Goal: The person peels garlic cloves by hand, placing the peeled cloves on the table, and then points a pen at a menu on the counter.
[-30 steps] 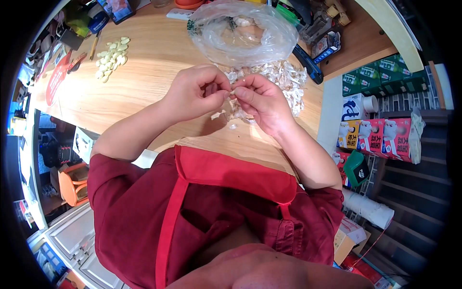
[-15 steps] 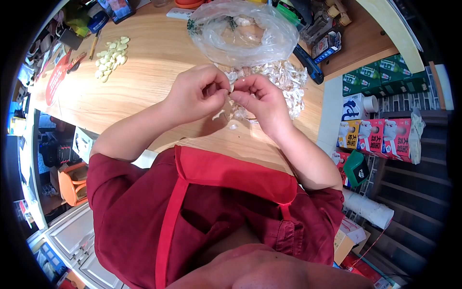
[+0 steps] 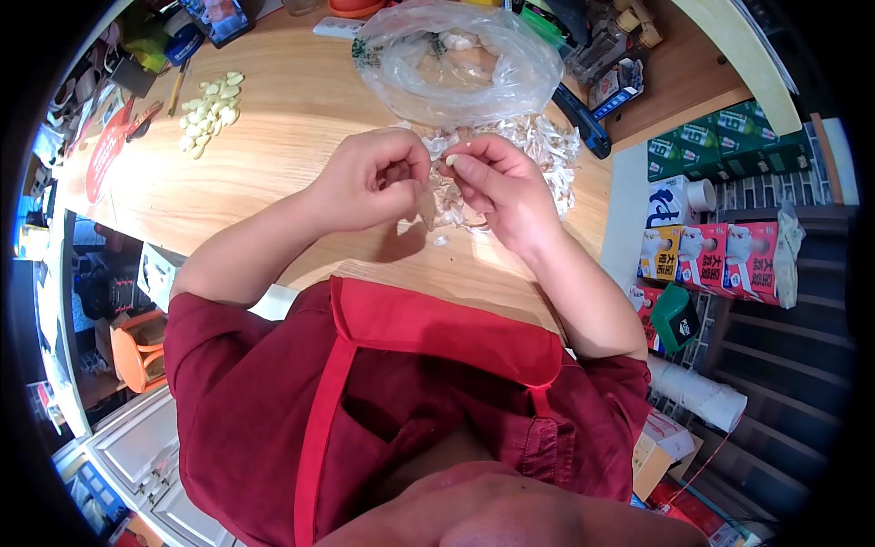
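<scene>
Mid-peel, by the look of it, over a wooden table point(image 3: 283, 109).
At the far left lie peeled cloves point(image 3: 211, 114); then the left hand point(image 3: 378, 178), fingers curled (whether it holds anything, I cannot tell), close to the right hand point(image 3: 506, 187) but apart from it. A small pale clove point(image 3: 452, 159) is pinched between the right thumb and forefinger, near side of a plastic bag point(image 3: 437, 96); loose skins point(image 3: 556, 169) spread under and to the right. The step seems to be stripping skin; the next move calls for a light, steady pinch and a check for clinging scraps.
</scene>
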Demonstrator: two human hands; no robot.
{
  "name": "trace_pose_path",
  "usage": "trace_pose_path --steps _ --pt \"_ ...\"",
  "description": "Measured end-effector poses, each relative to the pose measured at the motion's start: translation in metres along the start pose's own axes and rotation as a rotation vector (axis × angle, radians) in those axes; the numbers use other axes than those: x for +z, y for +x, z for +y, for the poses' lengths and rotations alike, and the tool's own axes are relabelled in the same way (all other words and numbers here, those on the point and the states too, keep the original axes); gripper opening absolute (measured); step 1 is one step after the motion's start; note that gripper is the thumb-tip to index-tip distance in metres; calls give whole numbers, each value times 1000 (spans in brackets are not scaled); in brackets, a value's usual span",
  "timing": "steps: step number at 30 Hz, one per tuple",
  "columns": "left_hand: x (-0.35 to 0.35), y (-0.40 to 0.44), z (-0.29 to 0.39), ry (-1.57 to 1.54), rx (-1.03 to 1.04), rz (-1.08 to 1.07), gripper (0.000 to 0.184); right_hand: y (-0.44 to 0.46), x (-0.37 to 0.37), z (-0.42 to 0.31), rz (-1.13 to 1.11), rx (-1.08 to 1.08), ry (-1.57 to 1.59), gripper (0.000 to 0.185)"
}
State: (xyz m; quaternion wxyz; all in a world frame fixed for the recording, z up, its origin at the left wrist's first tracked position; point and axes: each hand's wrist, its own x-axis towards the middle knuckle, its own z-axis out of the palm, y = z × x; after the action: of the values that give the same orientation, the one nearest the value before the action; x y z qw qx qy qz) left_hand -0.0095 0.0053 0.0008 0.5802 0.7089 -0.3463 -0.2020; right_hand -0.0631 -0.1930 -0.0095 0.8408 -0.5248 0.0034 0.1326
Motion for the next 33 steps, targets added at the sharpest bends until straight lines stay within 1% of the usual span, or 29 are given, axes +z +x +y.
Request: trace_pose_path --steps 1,4,6,9,12,16,19,22,25,28,30,33 --pt "-1 1 2 48 19 19 3 1 -1 0 -10 9 94 12" --pt "-1 4 3 177 68 90 3 1 0 -2 8 72 197 12" --pt "1 5 1 244 92 153 5 2 -4 1 -40 80 231 12" --pt "2 4 4 313 77 122 8 2 -4 0 -52 105 269 12" --pt "5 4 2 154 -47 134 9 1 -2 -2 -40 119 294 11" --pt "7 3 4 166 20 146 10 -1 2 2 -35 102 267 11" --pt "7 3 3 227 61 158 11 -1 -2 3 -76 76 150 12" --pt "6 2 3 245 77 168 12 -1 3 8 36 -190 -385 15" --pt "5 2 5 305 115 179 12 -3 4 3 99 -355 -777 17" --pt "5 3 7 339 131 185 11 -4 5 0 108 -462 -930 17" --pt "4 3 6 316 130 189 11 -3 4 1 90 -522 -953 17" --pt "4 2 6 191 3 156 11 -2 3 -1 83 -567 -963 17"
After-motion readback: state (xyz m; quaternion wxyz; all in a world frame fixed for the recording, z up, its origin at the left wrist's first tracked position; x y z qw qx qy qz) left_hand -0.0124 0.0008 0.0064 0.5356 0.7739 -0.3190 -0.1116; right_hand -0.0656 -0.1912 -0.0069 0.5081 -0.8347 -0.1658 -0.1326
